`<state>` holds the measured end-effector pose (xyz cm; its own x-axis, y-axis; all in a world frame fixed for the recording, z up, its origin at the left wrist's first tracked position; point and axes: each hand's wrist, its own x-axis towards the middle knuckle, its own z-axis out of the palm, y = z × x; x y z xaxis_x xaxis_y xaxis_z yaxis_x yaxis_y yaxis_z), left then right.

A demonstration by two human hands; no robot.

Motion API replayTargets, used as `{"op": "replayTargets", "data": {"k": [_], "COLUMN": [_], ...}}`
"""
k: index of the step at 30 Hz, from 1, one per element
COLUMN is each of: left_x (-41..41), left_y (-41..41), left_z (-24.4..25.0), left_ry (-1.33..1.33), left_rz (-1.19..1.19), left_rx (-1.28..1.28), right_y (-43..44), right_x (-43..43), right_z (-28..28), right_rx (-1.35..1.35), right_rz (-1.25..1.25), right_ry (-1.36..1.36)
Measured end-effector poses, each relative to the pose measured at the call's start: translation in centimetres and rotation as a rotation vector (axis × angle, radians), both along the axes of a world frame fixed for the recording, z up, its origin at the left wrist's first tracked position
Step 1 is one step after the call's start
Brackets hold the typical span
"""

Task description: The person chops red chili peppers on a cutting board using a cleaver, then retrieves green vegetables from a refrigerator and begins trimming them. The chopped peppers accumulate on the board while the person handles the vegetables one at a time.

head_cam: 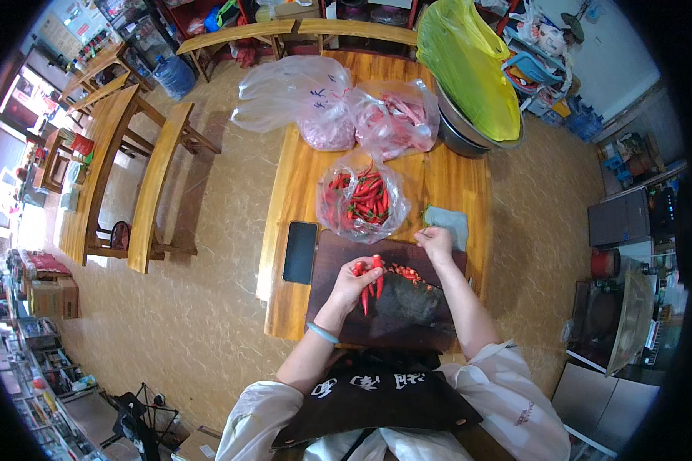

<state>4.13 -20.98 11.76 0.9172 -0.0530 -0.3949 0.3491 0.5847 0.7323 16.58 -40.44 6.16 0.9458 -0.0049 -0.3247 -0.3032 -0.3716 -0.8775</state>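
Note:
My left hand [353, 283] holds several red chili peppers [378, 280], their cut tops up and tips down, over a dark cutting board [340, 322]. Small chopped red chili pieces [405, 271] lie on the board between my hands. My right hand [436, 245] is at the board's far right edge, beside a folded grey-blue cloth [451, 223]. Its thumb and fingertips are pinched together; anything between them is too small to tell. Past the board, a clear plastic bag [401, 199] stands open, with many whole red chilies [369, 199] inside.
A smartphone [300, 252] lies left of the board on the wooden table [282, 190]. Farther back are a bag of raw meat [395, 124], another clear bag [326, 129], and a metal basin [467, 141] under a yellow-green plastic bag [467, 63]. A bench [164, 178] stands left.

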Motion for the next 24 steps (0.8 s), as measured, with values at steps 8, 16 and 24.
{"op": "replayTargets", "data": {"k": [8,16,24], "left_x": [-1.5,-2.6,-0.7], "left_y": [2.4,2.7,2.6], "left_z": [-3.7,-3.3,-1.8], "left_ry": [0.146,0.24,0.218], "left_rz": [0.223,0.224,0.294], "left_rx": [-0.784,-0.774,-0.389], "right_y": [6.6,14.2,9.7], "right_x": [2.9,7.1,3.2], "right_z": [7.7,0.9,7.7], "right_rx": [-0.369,-1.15,-1.198], "right_rz": [0.437,0.851,0.66], "right_ry": [-0.632,-0.588,-0.554]}}
